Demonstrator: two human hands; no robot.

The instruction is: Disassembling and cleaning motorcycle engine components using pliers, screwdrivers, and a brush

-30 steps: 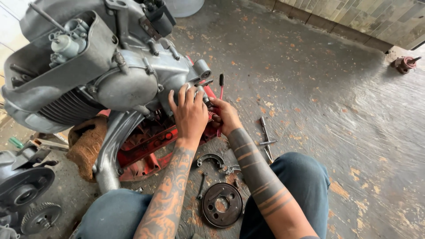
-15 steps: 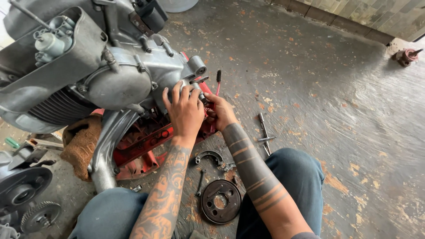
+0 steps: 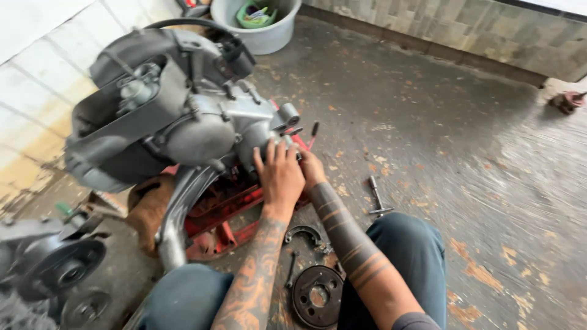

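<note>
Floor: worn grey concrete (image 3: 428,122), flecked with rust-coloured patches, bounded by a tiled wall at the far edge.
Engine: grey scooter engine block (image 3: 183,116), propped tilted on a red stand (image 3: 226,211), left of centre.
Left hand (image 3: 280,174): laid flat on the engine's lower right end, fingers spread and extended, nothing gripped.
Right hand (image 3: 310,168): pressed against the same spot, mostly hidden behind the left; its grip cannot be told.
Near parts: curved brake shoe (image 3: 304,232) and round brake plate (image 3: 318,296) are seen between the knees.
Tools: T-handled wrench (image 3: 376,195) lies right of the forearm.
Background: grey bucket (image 3: 263,27) stands at the top edge.
</note>
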